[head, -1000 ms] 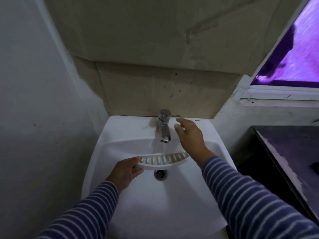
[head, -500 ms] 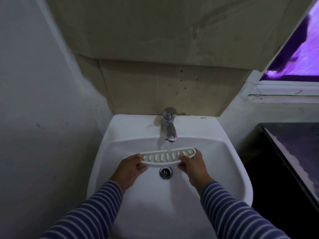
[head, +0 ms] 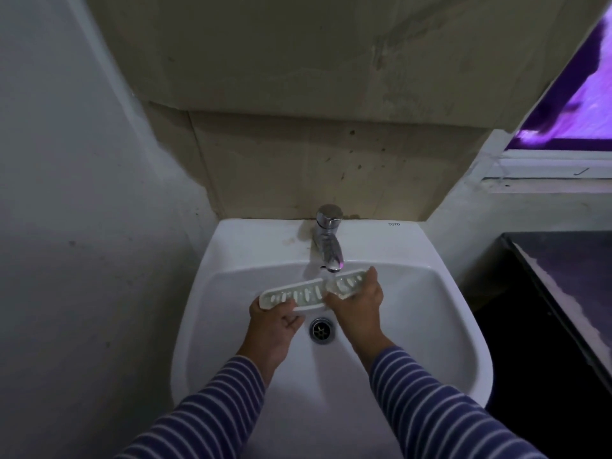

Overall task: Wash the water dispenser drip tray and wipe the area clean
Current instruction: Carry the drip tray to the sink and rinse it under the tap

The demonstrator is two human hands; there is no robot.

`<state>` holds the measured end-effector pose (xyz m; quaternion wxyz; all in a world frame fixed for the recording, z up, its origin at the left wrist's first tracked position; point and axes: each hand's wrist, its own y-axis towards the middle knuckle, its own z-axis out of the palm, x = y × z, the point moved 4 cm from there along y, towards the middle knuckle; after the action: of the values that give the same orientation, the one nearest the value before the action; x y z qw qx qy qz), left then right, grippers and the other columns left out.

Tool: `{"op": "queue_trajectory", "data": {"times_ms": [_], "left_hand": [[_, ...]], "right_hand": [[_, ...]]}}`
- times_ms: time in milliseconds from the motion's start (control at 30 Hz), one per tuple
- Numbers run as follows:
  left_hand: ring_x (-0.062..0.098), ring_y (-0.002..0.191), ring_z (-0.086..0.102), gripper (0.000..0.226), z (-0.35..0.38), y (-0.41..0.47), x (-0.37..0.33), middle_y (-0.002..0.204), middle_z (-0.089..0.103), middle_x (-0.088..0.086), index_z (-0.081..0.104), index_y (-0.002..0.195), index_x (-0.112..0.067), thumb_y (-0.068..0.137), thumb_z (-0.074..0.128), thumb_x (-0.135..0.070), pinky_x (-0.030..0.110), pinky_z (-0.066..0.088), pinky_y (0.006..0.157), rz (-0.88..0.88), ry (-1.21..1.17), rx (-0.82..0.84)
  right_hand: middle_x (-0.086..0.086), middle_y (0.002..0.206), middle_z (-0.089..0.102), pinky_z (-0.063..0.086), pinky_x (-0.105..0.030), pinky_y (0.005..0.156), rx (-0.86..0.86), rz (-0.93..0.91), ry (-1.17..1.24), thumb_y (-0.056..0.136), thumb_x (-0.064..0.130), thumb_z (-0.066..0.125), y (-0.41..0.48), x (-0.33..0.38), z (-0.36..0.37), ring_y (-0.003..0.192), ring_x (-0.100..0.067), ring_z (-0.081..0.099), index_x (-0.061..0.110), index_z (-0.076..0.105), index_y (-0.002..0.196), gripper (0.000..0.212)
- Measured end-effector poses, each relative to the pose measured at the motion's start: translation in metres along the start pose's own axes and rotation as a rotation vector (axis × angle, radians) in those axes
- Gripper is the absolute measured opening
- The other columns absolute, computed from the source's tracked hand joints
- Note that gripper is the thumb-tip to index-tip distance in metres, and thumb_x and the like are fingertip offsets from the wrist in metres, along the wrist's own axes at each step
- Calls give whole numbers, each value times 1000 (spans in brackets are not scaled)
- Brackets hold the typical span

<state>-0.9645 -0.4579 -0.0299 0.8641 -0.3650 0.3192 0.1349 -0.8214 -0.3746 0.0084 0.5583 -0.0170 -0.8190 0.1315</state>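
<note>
Drip tray [head: 298,296] is held over the middle of the white sink [head: 231,260], slotted side up, right under the tap [head: 328,243]. It sits above the drain [head: 321,329] and isn't touching the bowl. Water [head: 326,278] is running and lands on the tray a bit right of its centre.

What's changed: a second ago only the left hand [head: 275,321] had it, and the right hand [head: 356,306] was up by the tap with its fingers spread. Half a second ago the right hand came down and took the right end, with the tray still pretty level. Now the tray is tilted, with the right end raised and pushed back toward the tap and the left end lower and nearer the person.

Both hands are closed on it. The left hand pinches the left end, fingers curled under. The right hand wraps the right part, with one fingertip poking over the far edge and the thumb near the stream.

Striped sleeves [head: 430,409] come in from the bottom. There's a dark surface [head: 563,276] at right and a purple-lit window [head: 579,94] above it.
</note>
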Motion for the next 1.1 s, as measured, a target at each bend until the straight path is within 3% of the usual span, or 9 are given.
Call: {"op": "queue_trajectory", "data": {"times_ms": [100,200,300,433,633,800,900,1000,1100], "left_hand": [[35,106,64,53,-1,-3,-1,127,57,25,38,136,-5,88,61,-1,39,56,76,3,20,-8],[34,105,64,45,0,-5,-1,125,59,25,41,135,-3,94,57,-10,38,56,74,-9,18,11],[35,104,64,37,1,-6,-2,125,58,26,44,132,-1,98,51,-14,39,54,74,-28,-21,31],[30,94,67,21,0,-8,0,113,64,21,53,117,-4,97,51,-12,37,55,72,-61,-16,53],[32,100,67,21,-11,-2,-4,113,65,21,55,116,-5,96,51,-10,37,59,69,-76,18,65],[28,88,71,16,-17,6,-8,106,68,17,58,110,-8,95,52,-8,37,59,64,-78,39,44],[26,86,72,13,-21,8,-13,101,70,16,59,107,-9,95,53,-9,37,59,63,-55,75,41],[24,79,72,8,-25,10,-22,91,71,13,60,99,-10,94,54,-9,35,58,58,-30,94,16],[26,82,69,9,-27,10,-27,94,68,15,59,102,-8,94,53,-9,35,58,57,-25,126,10]], "right_hand": [[-7,132,32,42,-26,84,-12,-138,-244,73,32,77,1,4,-3,103,-23,51,16,45,119,59],[-10,124,41,46,-39,86,-46,-150,-485,71,48,70,2,5,-6,111,-31,45,16,50,110,54],[-14,141,30,40,-39,97,-26,-160,-463,74,44,72,1,4,-3,128,-34,33,12,50,117,58],[-7,120,35,41,-33,88,11,-128,-448,70,45,75,7,3,-9,108,-30,44,11,54,110,57],[-6,107,38,45,-30,83,2,-119,-395,90,21,58,14,-2,-16,97,-31,55,9,61,96,14],[-2,95,49,43,-28,71,65,-122,-404,84,24,63,18,-1,-20,80,-22,53,18,59,84,7],[1,64,55,39,-25,54,67,-93,-348,88,33,59,23,2,-26,63,-19,53,16,54,59,34],[2,82,67,49,-28,70,196,-88,-278,86,16,60,20,5,-23,77,-18,61,15,69,84,10],[1,86,63,44,-22,59,187,-65,-240,85,12,58,19,3,-23,72,-14,57,17,62,96,13]]}}
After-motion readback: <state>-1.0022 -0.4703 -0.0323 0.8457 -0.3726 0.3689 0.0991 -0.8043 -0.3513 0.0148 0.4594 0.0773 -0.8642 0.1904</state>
